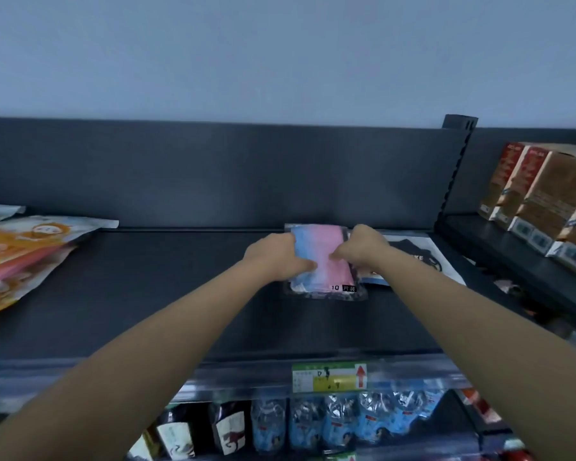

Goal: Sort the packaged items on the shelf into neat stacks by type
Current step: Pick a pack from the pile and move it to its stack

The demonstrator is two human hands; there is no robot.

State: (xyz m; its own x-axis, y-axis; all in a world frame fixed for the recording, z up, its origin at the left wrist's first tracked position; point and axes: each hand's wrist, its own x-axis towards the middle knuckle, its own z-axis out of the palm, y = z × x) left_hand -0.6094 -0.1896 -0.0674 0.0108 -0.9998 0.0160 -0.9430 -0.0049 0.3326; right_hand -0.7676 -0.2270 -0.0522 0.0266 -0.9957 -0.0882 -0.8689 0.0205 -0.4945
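From the head camera I see two bare forearms coming in from the lower left and lower right of the frame, narrowing toward the wrists near the centre. No sleeves show anywhere along them. My left hand and right hand are bare too: I can make out no gloves, rings, watch or bands. Motion blur softens the finger outlines.

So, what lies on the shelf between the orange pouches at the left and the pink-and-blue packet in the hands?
Nothing: in the head view the dark shelf is bare between the orange pouches and the pink-and-blue packet.
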